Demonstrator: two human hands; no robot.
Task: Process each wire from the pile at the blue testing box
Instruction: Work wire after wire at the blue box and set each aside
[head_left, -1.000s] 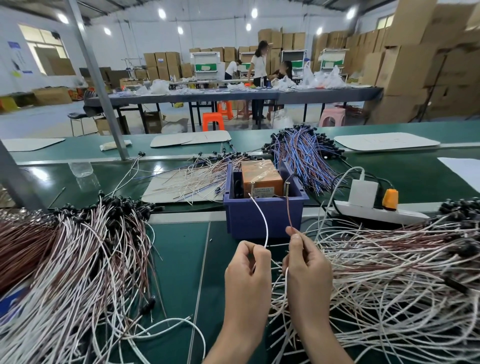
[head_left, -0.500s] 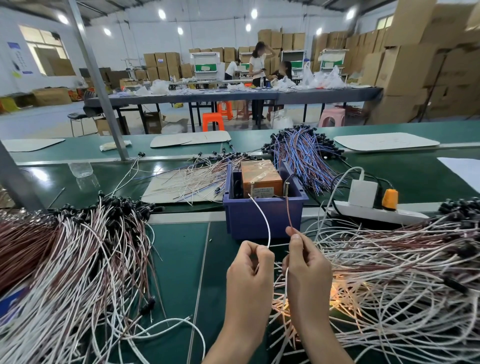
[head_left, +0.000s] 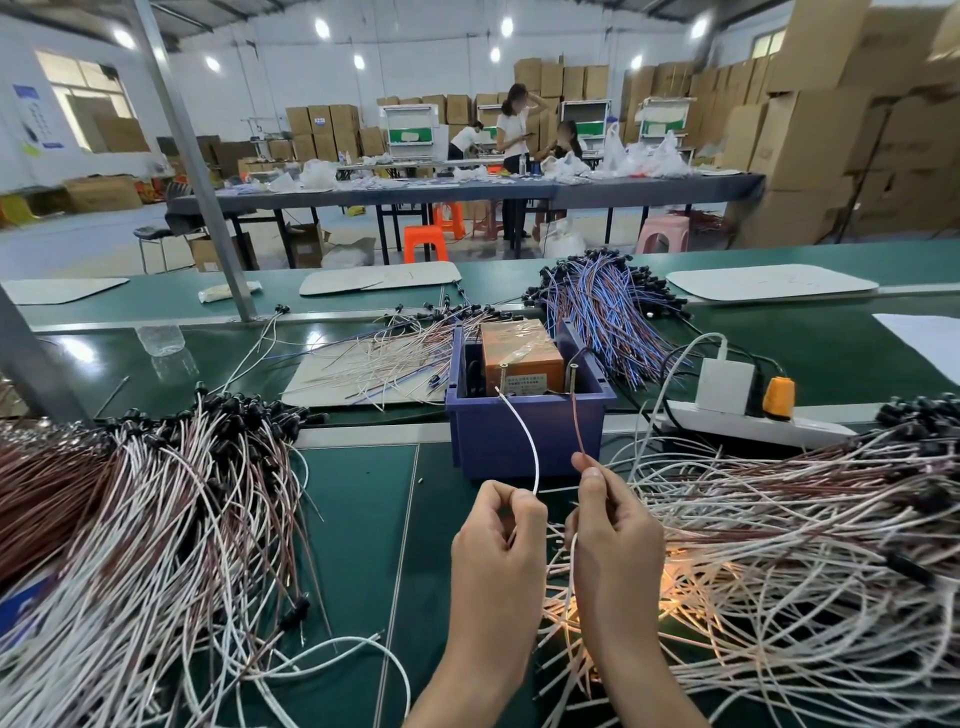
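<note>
A white wire (head_left: 525, 439) is pinched in the left hand (head_left: 498, 540) and a brown wire (head_left: 577, 421) in the right hand (head_left: 615, 525), both led up to posts (head_left: 573, 374) in the blue box (head_left: 480, 441) on the green table (head_left: 353, 509). The label (head_left: 525, 382) on its orange unit (head_left: 519, 351) can't be read, tbh. Wire piles (head_left: 779, 545) are heaped either side; cartons (head_left: 810, 130) are stacked behind.

Blue testing box (head_left: 524, 436); orange unit (head_left: 519, 353) inside; white wire (head_left: 519, 431); brown wire (head_left: 576, 421).
</note>
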